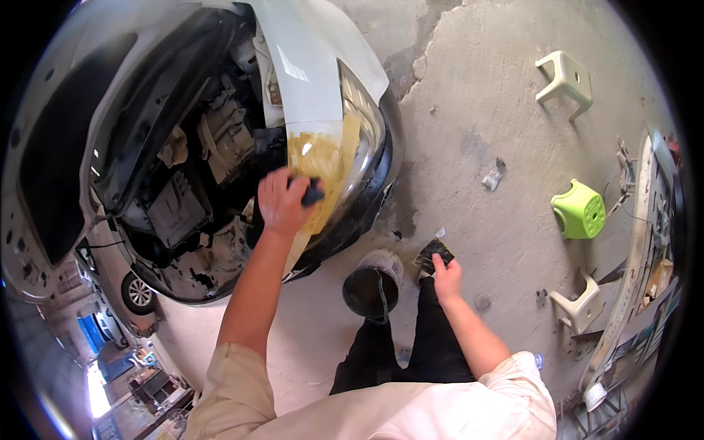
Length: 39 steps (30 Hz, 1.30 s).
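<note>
My left hand [281,204] is closed around a small black block [313,192], pressed to the car's front fender beside the headlight. Under and around it spreads a patch of yellow-brown filler [320,152], shiny as if wet near its top. The headlight [361,121] runs along the patch's right side. Further right, my right hand [447,280] pinches a thin dark square sheet [431,254] with yellowish edges, its thumb on top. Between my legs and the car stands a bucket [372,284] with dark contents, near the right hand.
The white car's hood [66,139] is raised at the left, over an exposed engine bay [213,147]. On the concrete floor stand a cream stool [570,79], a green stool [584,210] and another cream stool [581,304]. A long bumper-like part [623,286] lies at the right edge.
</note>
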### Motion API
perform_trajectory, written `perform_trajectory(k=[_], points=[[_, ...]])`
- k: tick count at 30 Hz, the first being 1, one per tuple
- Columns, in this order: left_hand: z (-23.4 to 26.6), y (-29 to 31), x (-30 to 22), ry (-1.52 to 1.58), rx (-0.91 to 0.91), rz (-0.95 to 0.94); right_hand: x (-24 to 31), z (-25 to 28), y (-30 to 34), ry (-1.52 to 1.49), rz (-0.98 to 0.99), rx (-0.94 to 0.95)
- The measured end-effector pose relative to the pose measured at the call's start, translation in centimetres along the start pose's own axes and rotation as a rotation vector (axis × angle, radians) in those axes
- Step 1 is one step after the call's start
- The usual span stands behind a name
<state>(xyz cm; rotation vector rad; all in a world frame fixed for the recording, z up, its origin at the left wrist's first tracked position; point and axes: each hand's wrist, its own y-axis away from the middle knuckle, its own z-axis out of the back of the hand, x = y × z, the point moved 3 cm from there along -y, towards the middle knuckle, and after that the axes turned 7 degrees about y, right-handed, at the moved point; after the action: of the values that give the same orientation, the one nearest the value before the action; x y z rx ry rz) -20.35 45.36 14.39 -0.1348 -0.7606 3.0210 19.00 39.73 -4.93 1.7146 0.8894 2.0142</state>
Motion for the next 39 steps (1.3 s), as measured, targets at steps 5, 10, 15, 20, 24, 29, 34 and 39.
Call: perform_trajectory(k=[5,10,15,20,24,29,34,39], points=[[-4.7,-11.2,1.2,-0.259,-0.047,-0.013,-1.3,1.6,0.0,0.050,-0.015,-0.036],[-5.4,-15.9,2.5,-0.326,0.092,-0.073,1.4,1.1,0.2,0.072,-0.030,-0.070],[-4.7,-11.3,-1.1,-0.225,0.446,-0.257,0.1,0.9,0.6,0.049,0.288,-0.216],[-2.9,3.1,-3.1,-0.173,0.528,-0.437,-2.6,2.3,1.2,0.048,0.116,-0.070],[0.4,9.9,-3.4,-0.147,0.622,-0.353,-2.6,2.9,2.4,0.083,0.115,-0.019],[5.6,12.8,-1.1,-0.055,0.535,0.022,-1.9,2.0,3.5,-0.072,-0.078,0.083],[4.9,12.3,0.9,-0.013,0.130,0.219,5.0,-3.5,0.9,0.108,0.309,0.133],[4.4,13.1,2.5,0.139,-0.026,0.164,20.6,-14.4,-0.3,0.332,0.925,0.067]])
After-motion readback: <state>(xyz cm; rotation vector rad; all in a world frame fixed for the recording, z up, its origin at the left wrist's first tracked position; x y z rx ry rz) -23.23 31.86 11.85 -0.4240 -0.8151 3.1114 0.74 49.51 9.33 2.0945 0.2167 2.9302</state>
